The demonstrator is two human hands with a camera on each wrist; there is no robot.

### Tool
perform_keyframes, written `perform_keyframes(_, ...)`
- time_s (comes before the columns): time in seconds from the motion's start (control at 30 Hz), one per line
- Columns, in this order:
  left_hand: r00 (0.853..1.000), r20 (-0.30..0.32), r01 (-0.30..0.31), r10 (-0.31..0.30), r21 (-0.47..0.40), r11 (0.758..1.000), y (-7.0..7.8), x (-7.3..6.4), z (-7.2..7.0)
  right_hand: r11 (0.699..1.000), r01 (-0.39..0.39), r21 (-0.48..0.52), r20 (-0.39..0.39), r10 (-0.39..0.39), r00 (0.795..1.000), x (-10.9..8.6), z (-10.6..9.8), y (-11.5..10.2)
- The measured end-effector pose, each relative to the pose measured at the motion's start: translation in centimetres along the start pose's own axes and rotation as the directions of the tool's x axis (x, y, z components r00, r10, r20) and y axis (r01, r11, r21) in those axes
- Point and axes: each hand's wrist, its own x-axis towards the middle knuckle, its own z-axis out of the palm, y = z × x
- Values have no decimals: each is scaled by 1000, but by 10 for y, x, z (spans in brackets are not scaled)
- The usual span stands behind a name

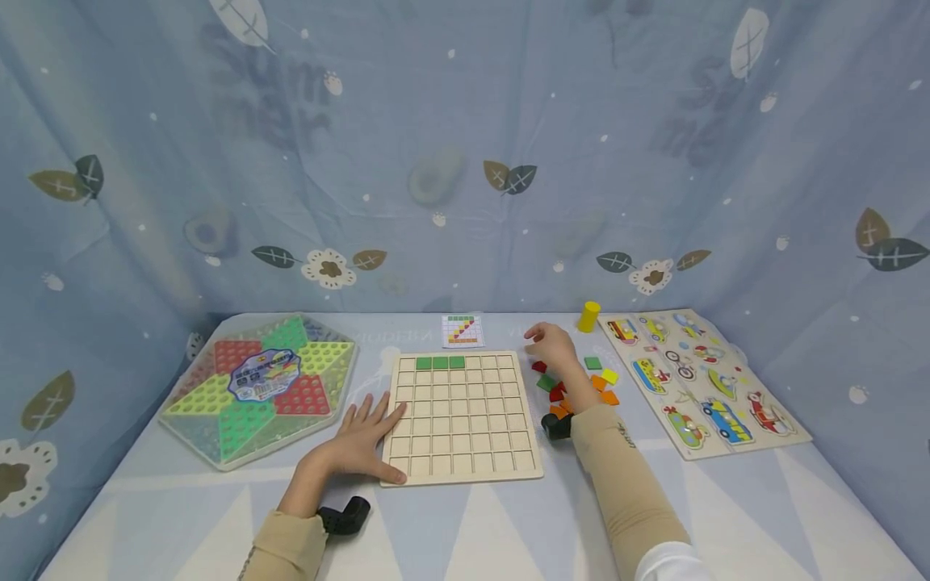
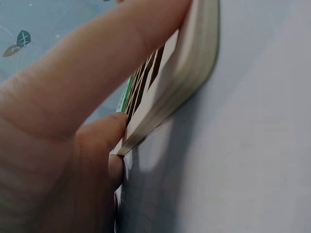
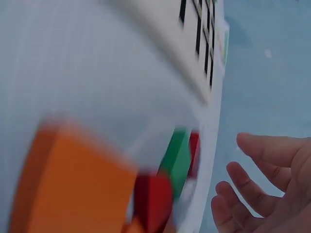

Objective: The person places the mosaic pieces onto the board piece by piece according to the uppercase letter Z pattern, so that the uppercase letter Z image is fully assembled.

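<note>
A wooden grid board [image 1: 459,421] lies in the middle of the table, with three green tiles [image 1: 440,363] side by side in its top row. My left hand [image 1: 361,440] rests with spread fingers on the board's left edge, its thumb near the lower left corner. In the left wrist view a thumb [image 2: 97,63] lies across the board's rim [image 2: 170,92]. Raised over the loose tiles, my right hand [image 1: 554,349] has bent, parted fingers and nothing in them, as the right wrist view confirms. Below it are orange [image 3: 82,179], red [image 3: 153,199] and green [image 3: 177,155] tiles.
A small pattern card [image 1: 462,331] lies behind the board. To the left is a hexagonal box of coloured pegs [image 1: 261,387]. On the right stand a yellow cylinder [image 1: 589,316] and a vehicle puzzle board [image 1: 701,383]. A patterned curtain [image 1: 436,161] hangs behind the table.
</note>
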Motion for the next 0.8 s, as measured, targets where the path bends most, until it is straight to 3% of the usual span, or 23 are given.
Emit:
perform_keyframes(0.23, 1000, 11, -4, 4, -10, 1000, 1, 0, -2, 986, -140, -93, -18, 139, 990, -4, -31, 37)
perform_keyframes(0.47, 1000, 15, 9, -8, -14, 1000, 4, -2, -3, 944, -233, -235, -48, 228, 973, -6, -40, 52)
perform_keyframes(0.63, 1000, 7, 7, -7, -17, 1000, 4, -2, -3, 944, -227, -238, -45, 223, 974, -5, -40, 52)
perform_keyframes(0.8, 1000, 15, 8, -8, -11, 1000, 1, 0, -1, 964, -198, -179, -99, 182, 978, -4, -41, 51)
